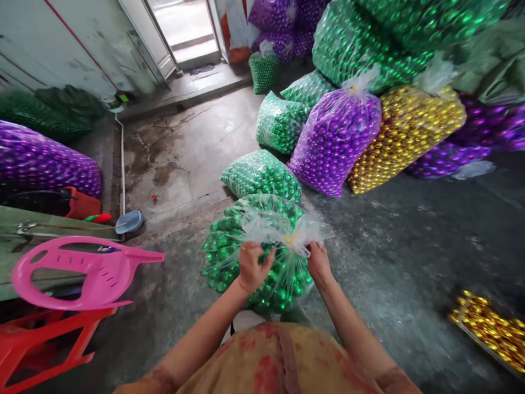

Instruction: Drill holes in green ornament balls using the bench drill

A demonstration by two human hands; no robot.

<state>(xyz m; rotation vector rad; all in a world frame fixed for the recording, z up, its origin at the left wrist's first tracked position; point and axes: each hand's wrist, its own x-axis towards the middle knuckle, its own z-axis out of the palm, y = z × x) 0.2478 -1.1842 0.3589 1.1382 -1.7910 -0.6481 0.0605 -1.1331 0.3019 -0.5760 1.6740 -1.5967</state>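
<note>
Center frame — right hand (320, 262) pinches tied green bag (285, 273), fingers closed; left hand (252, 266) half-curled — can't tell its hold.

No readable text, label, brand, number or sign anywhere in view

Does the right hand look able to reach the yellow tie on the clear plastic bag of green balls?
Probably yes: the right hand is close beside the yellow tie, with only bunched clear plastic between.
</note>
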